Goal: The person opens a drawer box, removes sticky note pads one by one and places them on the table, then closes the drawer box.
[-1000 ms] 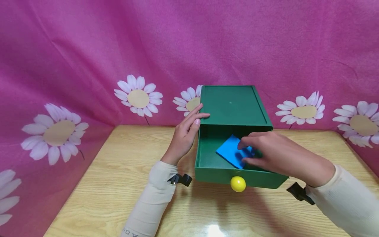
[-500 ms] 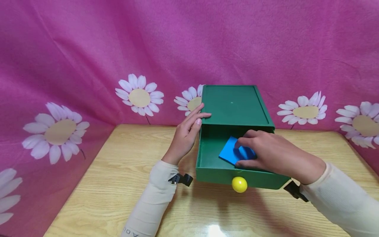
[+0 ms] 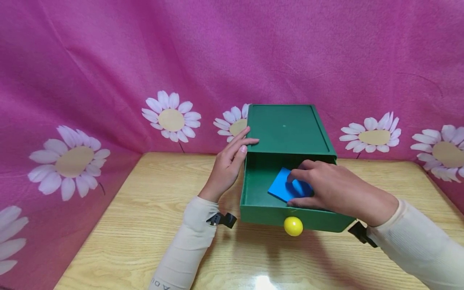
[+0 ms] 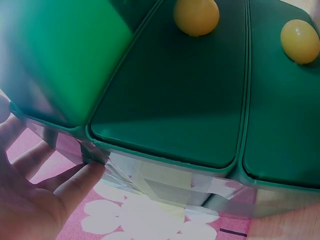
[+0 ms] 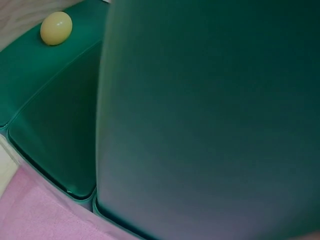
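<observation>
A green cabinet (image 3: 284, 129) stands on the table with its top drawer (image 3: 261, 199) pulled out, a yellow knob (image 3: 293, 226) on that drawer's front. In the drawer lies a flat blue square pad (image 3: 280, 185), partly covered by my right hand (image 3: 326, 185). The thumb is at the pad's near edge and the curled fingers reach over its far side; their tips are partly hidden. My left hand (image 3: 228, 165) rests with extended fingers against the cabinet's upper left edge. In the left wrist view, that hand (image 4: 45, 195) touches the cabinet's side. The right wrist view shows no clear part of the right hand.
Lower drawers with yellow knobs (image 4: 196, 16) show beneath the pulled-out one in the left wrist view. The drawer front (image 5: 210, 115) fills most of the right wrist view. A pink flowered cloth (image 3: 203, 52) hangs behind the wooden table (image 3: 145, 209).
My right hand has come down and in from the right onto the blue pad, which has shifted slightly in the drawer. My left hand has stayed on the cabinet. The last half second shows almost no movement.
</observation>
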`<state>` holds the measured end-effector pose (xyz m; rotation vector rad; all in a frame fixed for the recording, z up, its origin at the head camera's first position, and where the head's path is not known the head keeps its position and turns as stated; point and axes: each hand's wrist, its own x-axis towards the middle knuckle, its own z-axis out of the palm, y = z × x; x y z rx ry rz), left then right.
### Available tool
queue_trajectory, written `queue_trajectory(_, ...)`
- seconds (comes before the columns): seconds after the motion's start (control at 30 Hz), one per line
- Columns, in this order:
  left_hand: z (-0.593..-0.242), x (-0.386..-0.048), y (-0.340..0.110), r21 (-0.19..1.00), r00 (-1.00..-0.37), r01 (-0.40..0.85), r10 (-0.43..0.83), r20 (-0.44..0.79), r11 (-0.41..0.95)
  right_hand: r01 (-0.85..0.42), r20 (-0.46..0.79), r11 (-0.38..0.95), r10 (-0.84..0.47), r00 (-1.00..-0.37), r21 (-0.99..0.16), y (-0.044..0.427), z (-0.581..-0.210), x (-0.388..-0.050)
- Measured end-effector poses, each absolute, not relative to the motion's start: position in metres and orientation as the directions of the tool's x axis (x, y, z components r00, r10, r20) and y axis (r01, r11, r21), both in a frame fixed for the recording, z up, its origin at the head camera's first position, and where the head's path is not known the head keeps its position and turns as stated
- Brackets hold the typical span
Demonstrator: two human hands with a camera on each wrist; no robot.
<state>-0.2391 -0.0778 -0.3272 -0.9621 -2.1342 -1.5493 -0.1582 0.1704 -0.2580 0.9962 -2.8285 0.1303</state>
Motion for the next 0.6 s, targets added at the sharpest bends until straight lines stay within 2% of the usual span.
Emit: queue_trajectory(0.6,-0.3263,-0.2377,-0.0770,0.701,-0.715,0.690,0.322,0.620,0.181,-0.633,0.114,0.774,-0.627,-0.771,-0.024,0.1708,-0.2585,-0.1581)
